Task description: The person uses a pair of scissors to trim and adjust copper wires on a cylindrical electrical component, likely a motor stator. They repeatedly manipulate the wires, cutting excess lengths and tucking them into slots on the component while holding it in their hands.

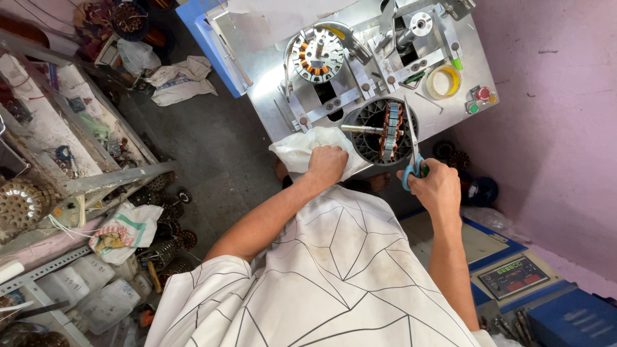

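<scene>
From the head view I see my right hand [439,187] closed around the blue and green handles of a pair of steel scissors [411,142], the blades pointing up over a copper-wound stator core [391,130] that sits on a metal shaft inside a dark round ribbed holder [378,132] at the near edge of the grey metal counter [263,71]. My left hand [327,164] is curled in a loose fist, fingers pressed down into a crumpled white cloth [302,149] just beside the holder. I cannot tell whether the blades are parted or shut, as they appear edge-on. The main risk, as I judge it, is the tips slipping off line and nicking the copper windings or their insulation, since the blades lie right across the core. The cloth hangs partly over the counter edge; if my left hand lifts, it could slide off. My left knuckles sit near the blades' path, so a jerk sideways could catch them. A yellow tape roll [444,81] farther back looks safely apart.
</scene>
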